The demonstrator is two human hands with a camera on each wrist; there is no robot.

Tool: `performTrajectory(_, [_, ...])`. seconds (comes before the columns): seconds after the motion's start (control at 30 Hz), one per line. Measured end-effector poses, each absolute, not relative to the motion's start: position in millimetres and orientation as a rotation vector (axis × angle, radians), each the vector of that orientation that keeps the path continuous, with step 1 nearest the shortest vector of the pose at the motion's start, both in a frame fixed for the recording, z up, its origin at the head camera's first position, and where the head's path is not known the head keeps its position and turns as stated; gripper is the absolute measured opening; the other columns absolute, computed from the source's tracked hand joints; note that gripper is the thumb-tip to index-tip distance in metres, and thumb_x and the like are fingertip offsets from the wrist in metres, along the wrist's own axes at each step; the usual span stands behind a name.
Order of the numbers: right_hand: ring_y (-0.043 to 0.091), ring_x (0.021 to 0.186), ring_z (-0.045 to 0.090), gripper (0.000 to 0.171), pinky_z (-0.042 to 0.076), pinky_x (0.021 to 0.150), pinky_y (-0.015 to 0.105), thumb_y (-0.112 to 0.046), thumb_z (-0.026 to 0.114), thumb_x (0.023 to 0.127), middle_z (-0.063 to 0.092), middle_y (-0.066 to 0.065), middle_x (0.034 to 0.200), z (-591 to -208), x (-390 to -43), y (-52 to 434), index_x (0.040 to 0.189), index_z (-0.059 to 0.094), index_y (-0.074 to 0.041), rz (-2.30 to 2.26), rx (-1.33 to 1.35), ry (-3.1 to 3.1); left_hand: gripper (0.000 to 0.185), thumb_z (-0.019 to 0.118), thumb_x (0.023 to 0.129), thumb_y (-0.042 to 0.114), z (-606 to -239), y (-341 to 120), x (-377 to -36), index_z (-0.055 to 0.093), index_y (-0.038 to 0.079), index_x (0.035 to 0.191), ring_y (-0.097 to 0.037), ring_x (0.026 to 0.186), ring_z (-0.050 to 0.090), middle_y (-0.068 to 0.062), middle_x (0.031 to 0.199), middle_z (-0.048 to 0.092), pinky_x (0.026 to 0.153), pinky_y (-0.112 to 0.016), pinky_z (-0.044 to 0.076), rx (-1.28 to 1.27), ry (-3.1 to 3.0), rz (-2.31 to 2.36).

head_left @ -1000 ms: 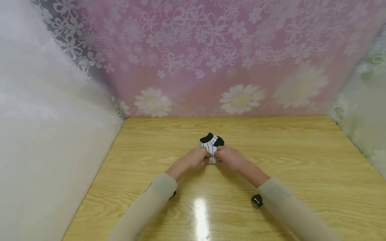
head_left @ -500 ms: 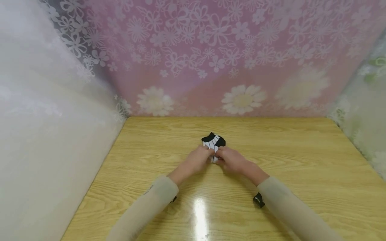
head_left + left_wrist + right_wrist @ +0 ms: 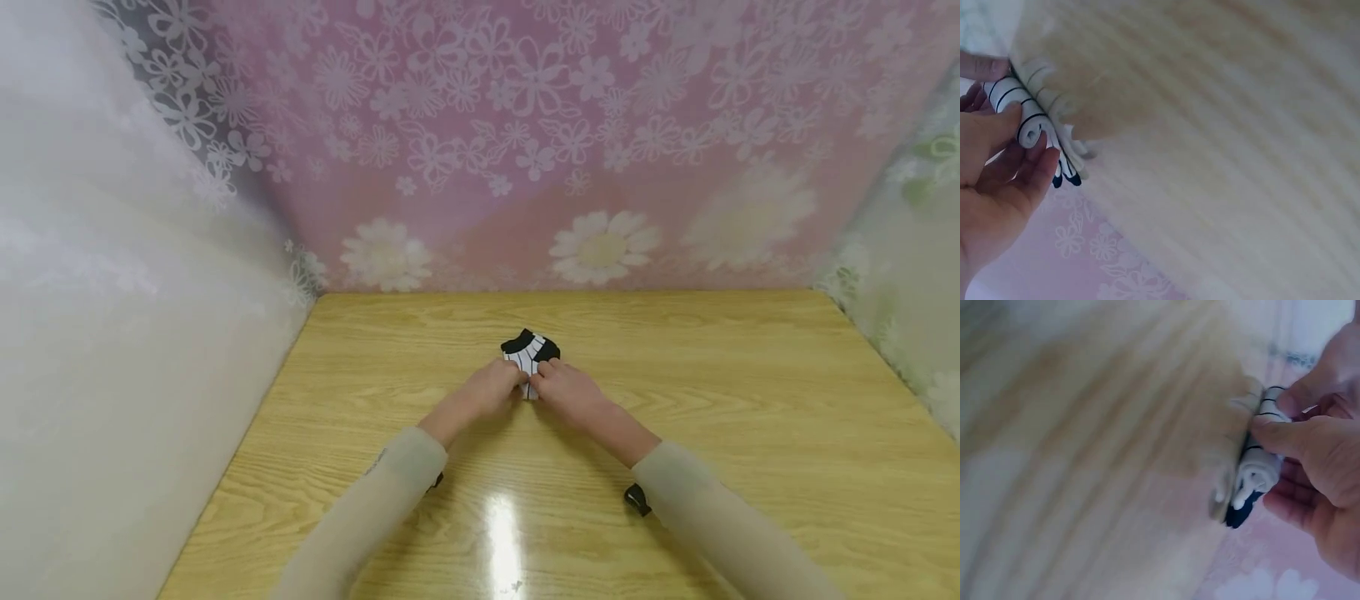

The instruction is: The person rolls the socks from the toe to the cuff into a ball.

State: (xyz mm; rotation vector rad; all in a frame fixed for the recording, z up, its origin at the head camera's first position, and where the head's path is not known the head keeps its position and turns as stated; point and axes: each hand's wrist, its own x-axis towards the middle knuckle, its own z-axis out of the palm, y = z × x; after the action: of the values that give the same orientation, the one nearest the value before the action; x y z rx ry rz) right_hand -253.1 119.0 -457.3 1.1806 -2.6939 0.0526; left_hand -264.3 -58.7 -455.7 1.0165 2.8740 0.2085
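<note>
A striped sock point(image 3: 530, 357) is rolled mid-table point(image 3: 750, 400), its near end pinched by the left hand point(image 3: 491, 392) and right hand point(image 3: 564, 390), fingers curled around the roll, apparently to keep it tight; its black end lies flat beyond.

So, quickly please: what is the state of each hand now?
Left hand: fingers curled, gripping the rolled end of the striped sock.
Right hand: fingers curled, gripping the same rolled end.
</note>
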Motion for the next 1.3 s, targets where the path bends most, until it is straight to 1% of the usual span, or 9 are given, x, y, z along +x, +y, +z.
performTrajectory(0.13, [0.025,0.08,0.053,0.009,0.051,0.074,0.037,-0.008,0.071,0.089,0.055,0.008,0.085,-460.4,-253.9,120.2,0.089,0.066,-0.002,0.118,1.179,-2.703,0.019,0.06,0.098,0.006,-455.3,-58.3,-268.5,0.074,0.008,0.11,-0.016,0.089,0.058,-0.006,0.097,0.067,0.077,-0.026,0.05,0.944,2.846,0.27])
performTrajectory(0.27, [0.026,0.082,0.054,0.005,0.052,0.074,0.039,-0.006,0.068,0.092,0.056,0.008,0.086,-461.1,-261.8,124.5,0.093,0.068,-0.001,0.296,1.215,-2.781,0.024,0.061,0.099,0.014,-454.4,-58.3,-263.0,0.073,0.012,0.12,-0.021,0.1,0.056,-0.007,0.107,0.065,0.089,-0.03,0.05,0.889,2.918,0.236])
performTrajectory(0.37, [0.025,0.08,0.055,0.008,0.052,0.074,0.039,-0.005,0.066,0.093,0.058,0.008,0.085,-461.2,-266.5,125.4,0.095,0.07,0.001,0.355,1.243,-2.817,0.021,0.062,0.099,0.018,-453.6,-57.6,-256.2,0.074,0.015,0.116,-0.022,0.101,0.056,-0.006,0.106,0.064,0.088,-0.032,0.051,0.891,3.01,0.144])
performTrajectory(0.5, [0.018,0.068,0.049,0.01,0.045,0.064,0.031,0.0,0.064,0.092,0.055,0.005,0.073,-459.9,-274.0,127.2,0.083,0.068,-0.001,0.522,1.302,-2.866,0.011,0.064,0.098,0.017,-452.6,-56.6,-251.2,0.071,0.016,0.106,-0.019,0.095,0.059,-0.002,0.1,0.067,0.079,-0.028,0.053,0.968,3.065,0.034])
performTrajectory(0.7, [0.011,0.059,0.04,0.02,0.035,0.057,0.025,0.0,0.065,0.091,0.047,-0.002,0.063,-454.0,-282.0,129.6,0.071,0.064,-0.005,0.769,1.296,-2.916,0.012,0.065,0.098,0.019,-453.2,-55.4,-253.4,0.07,0.015,0.107,-0.019,0.099,0.061,-0.001,0.104,0.069,0.085,-0.027,0.052,1.028,3.044,-0.088])
performTrajectory(0.83, [0.016,0.069,0.049,0.01,0.044,0.062,0.03,-0.009,0.076,0.085,0.057,0.0,0.075,-457.2,-273.4,132.0,0.08,0.068,-0.006,0.471,1.255,-2.792,0.011,0.064,0.098,0.018,-455.5,-54.6,-255.9,0.07,0.013,0.106,-0.02,0.097,0.061,-0.001,0.104,0.07,0.083,-0.028,0.053,1.033,3.009,-0.081])
performTrajectory(0.97, [0.025,0.083,0.053,0.019,0.05,0.075,0.036,-0.009,0.081,0.079,0.06,0.007,0.09,-463.1,-263.0,134.4,0.091,0.067,-0.004,0.136,1.275,-2.562,0.01,0.063,0.098,0.014,-456.5,-55.3,-258.4,0.072,0.011,0.102,-0.02,0.093,0.061,-0.001,0.097,0.069,0.079,-0.029,0.053,1.015,2.991,-0.006])
performTrajectory(1.17, [0.027,0.086,0.051,0.01,0.05,0.078,0.038,0.001,0.068,0.088,0.055,0.01,0.09,-471.0,-264.9,134.8,0.097,0.065,0.0,0.272,1.248,-2.604,0.014,0.061,0.099,0.016,-455.7,-58.3,-263.6,0.072,0.011,0.106,-0.021,0.093,0.061,-0.004,0.098,0.068,0.081,-0.03,0.053,0.989,2.975,0.098])
performTrajectory(1.3, [0.028,0.085,0.054,0.011,0.05,0.079,0.041,-0.001,0.063,0.093,0.058,0.011,0.09,-475.2,-270.8,134.6,0.103,0.066,0.001,0.456,1.215,-2.708,0.016,0.063,0.099,0.018,-456.3,-60.7,-265.7,0.072,0.012,0.111,-0.022,0.098,0.062,-0.005,0.103,0.068,0.083,-0.032,0.054,0.983,2.958,0.167])
